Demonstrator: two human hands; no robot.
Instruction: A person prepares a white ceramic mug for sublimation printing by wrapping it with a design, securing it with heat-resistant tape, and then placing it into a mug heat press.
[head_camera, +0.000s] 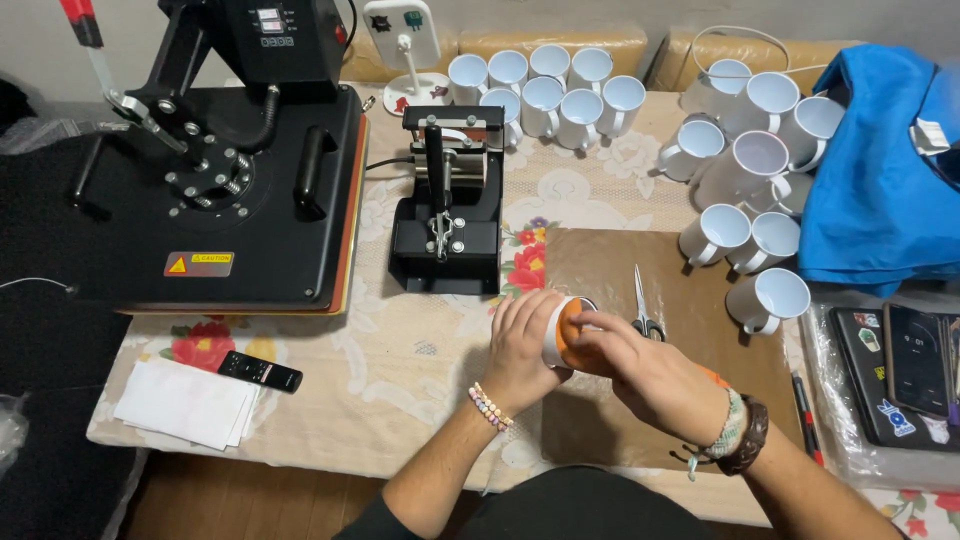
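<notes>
A white mug with an orange wrap (562, 327) lies on its side between my hands, above a brown paper sheet (690, 300). My left hand (522, 347) cups the mug's left side. My right hand (640, 370) presses on the orange wrap from the right. Scissors (643, 305) lie on the brown sheet just behind my right hand. A black mug press (447, 200) stands a little behind my left hand.
A large black heat press (215, 160) fills the table's left. Several white mugs (550, 90) stand at the back and more mugs (755, 180) at the right, next to blue cloth (880, 160). A remote (260, 371), white paper (185, 402) and a phone (915, 360) lie near the front.
</notes>
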